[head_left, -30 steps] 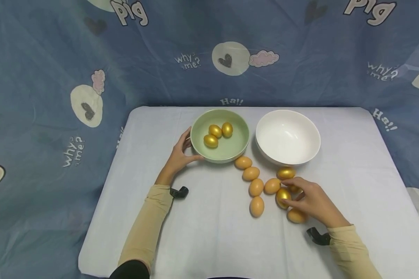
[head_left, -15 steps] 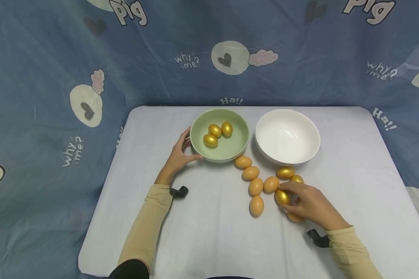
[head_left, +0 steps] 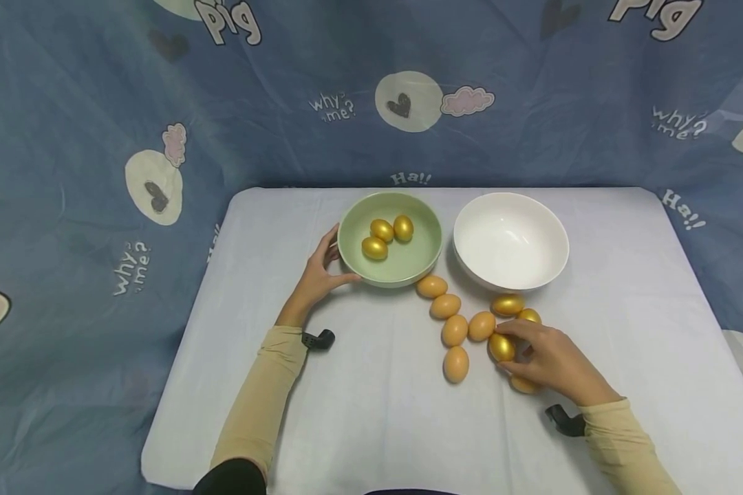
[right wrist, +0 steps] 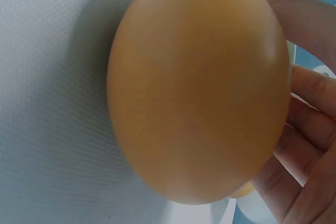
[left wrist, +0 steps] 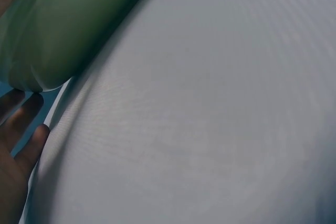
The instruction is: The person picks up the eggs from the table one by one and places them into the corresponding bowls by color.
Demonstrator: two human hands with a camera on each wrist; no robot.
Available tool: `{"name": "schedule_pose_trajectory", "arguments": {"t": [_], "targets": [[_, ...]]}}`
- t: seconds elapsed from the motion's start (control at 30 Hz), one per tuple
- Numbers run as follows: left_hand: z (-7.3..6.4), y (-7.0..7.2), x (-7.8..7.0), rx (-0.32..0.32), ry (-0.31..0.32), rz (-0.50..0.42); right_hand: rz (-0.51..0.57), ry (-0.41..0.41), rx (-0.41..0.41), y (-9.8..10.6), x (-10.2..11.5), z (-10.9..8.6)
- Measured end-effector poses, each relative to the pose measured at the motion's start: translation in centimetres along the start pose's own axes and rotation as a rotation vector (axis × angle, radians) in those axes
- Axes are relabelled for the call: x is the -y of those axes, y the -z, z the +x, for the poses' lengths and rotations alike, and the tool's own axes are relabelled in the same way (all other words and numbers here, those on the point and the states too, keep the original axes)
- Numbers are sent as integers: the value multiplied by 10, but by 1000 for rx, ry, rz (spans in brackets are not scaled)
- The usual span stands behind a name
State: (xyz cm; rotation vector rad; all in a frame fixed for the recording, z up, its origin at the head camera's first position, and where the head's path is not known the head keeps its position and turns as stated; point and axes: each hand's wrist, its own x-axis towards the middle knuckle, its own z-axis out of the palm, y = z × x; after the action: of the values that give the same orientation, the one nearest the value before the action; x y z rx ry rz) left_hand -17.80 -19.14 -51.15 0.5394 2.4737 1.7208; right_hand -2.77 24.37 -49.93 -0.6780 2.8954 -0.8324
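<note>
While the left grip point(head_left: 317, 278) curved wide round the green bowl point(head_left: 402, 266), the right grip point(head_left: 550, 357) pinched a gold egg point(head_left: 501, 348). Sorting seemed partway: three gold eggs point(head_left: 374, 248) lay inside the bowl, two more gold eggs point(head_left: 508, 304) just beyond the right grip, six brown eggs point(head_left: 455, 331) around it.

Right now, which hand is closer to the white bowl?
The right hand, in front of the white bowl; the left hand is off left, holding the green bowl.
</note>
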Motion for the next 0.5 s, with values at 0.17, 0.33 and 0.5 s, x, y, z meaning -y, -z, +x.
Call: {"name": "schedule_pose_trajectory", "arguments": {"t": [0.17,0.33,0.5], "targets": [[0,-1,1,-3,3,-3,27,2,3,1,0,0],[0,0,1,0,8,-11,79,-9,4,4,-1,1],[0,0,2,0,5,-18,140,-19,-6,8,1,2]]}}
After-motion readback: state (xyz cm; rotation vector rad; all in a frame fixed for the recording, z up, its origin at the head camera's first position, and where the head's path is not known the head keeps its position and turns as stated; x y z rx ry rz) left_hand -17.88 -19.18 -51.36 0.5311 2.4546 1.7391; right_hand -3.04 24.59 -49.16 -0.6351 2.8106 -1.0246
